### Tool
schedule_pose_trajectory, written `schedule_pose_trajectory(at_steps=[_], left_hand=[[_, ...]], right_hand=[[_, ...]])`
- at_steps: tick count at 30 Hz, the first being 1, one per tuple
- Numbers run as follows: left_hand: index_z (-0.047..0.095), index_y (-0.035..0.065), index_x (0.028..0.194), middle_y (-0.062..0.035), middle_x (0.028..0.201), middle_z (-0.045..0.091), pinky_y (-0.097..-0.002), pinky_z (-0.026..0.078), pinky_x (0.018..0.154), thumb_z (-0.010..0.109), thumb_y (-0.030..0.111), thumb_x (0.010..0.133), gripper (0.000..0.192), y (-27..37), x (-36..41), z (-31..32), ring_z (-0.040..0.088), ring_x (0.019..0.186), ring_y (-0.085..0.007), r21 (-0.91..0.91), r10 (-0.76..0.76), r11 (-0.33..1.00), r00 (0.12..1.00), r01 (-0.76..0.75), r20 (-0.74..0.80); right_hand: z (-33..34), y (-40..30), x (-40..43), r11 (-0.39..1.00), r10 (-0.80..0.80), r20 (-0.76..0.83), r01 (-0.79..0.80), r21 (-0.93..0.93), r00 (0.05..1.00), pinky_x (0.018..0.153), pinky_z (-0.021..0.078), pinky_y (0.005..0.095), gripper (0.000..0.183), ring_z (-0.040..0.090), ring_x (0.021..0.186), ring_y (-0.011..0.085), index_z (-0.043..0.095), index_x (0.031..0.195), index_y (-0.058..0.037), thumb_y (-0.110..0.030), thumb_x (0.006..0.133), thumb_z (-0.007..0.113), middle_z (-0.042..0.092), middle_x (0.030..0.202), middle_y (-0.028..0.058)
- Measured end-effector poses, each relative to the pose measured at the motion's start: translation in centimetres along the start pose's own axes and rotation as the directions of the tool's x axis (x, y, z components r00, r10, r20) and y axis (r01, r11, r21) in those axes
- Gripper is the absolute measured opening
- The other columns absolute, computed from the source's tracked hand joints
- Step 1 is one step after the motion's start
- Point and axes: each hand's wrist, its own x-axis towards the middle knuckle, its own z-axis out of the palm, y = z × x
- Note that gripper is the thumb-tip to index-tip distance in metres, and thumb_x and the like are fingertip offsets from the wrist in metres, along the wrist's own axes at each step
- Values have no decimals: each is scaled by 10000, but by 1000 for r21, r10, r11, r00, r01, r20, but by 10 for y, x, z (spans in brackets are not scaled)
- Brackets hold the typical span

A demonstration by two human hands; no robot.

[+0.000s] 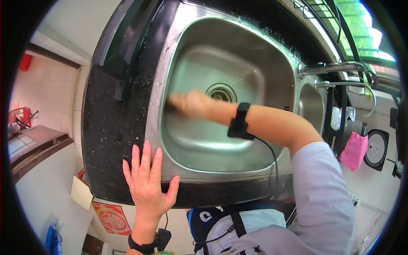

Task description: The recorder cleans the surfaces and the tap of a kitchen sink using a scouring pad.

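My left hand (pixel 150 185) lies flat with fingers spread, its fingertips across the seam between the black speckled countertop (pixel 118 134) and the sink's metal rim. Inside the stainless steel sink basin (pixel 220 156), my right hand (pixel 190 103) is at the left wall, blurred by motion. A dark smear shows at its fingertips, but whether it holds something cannot be made out. The drain strainer (pixel 221 92) is partly covered by my right forearm. Water drops sit on the rim (pixel 162 63). Each wrist carries a black strapped device, and a cable hangs from the right one (pixel 241 122).
A chrome faucet (pixel 331 68) and a thinner curved spout (pixel 347 84) stand on the sink's right side, beside a small second basin (pixel 310 105). A pink cloth (pixel 353 151) hangs farther right. A dark raised ledge (pixel 127 47) runs along the counter at upper left.
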Motion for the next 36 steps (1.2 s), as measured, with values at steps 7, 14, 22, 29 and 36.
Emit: schedule_pose_trajectory(at_steps=[7, 14, 22, 29, 36], left_hand=[[443, 59, 1260, -154, 1347, 364, -530, 168, 1005, 651, 261, 672, 656, 4, 1, 2, 298, 1256, -367, 28, 11, 1000, 1000, -12, 25], [444, 47, 1256, -164, 1347, 360, -528, 156, 1010, 639, 262, 684, 642, 7, 1, 4, 291, 1257, -377, 41, 20, 999, 1000, -20, 5], [403, 34, 1279, -185, 1357, 333, -517, 135, 1024, 591, 241, 707, 637, 4, -2, 3, 263, 1273, -372, 96, 28, 995, 1000, -28, 9], [385, 28, 1288, -179, 1368, 314, -528, 130, 1022, 594, 200, 688, 658, 3, -2, 2, 248, 1278, -374, 90, 33, 995, 999, -34, 4], [387, 23, 1283, -176, 1366, 318, -527, 133, 1018, 594, 248, 695, 662, 10, 0, 2, 247, 1278, -372, 99, 49, 994, 999, -49, 7]], right_hand=[[-1, 20, 12, 977, 92, -186, -53, 206, 978, 541, 480, 429, 123, 601, 653, 307, 468, 882, -88, -165, 790, 497, 574, 745, 110], [-9, 36, 20, 902, 270, -133, -202, 381, 954, 617, 473, 469, 200, 594, 739, 358, 485, 939, -37, -199, 821, 489, 596, 813, 176], [-5, -56, -13, 612, 182, 43, -148, 777, 982, 643, 460, 455, 280, 598, 719, 361, 508, 934, 43, -214, 851, 436, 605, 812, 238], [-46, -15, 47, -16, 501, 501, -571, 821, 706, 444, 442, 370, 256, 548, 457, 254, 563, 625, 26, -98, 788, 409, 550, 550, 159], [-70, -3, 40, -136, 546, 393, -384, 913, 740, 461, 409, 351, 244, 533, 501, 218, 571, 643, 24, -143, 777, 453, 546, 545, 143]])
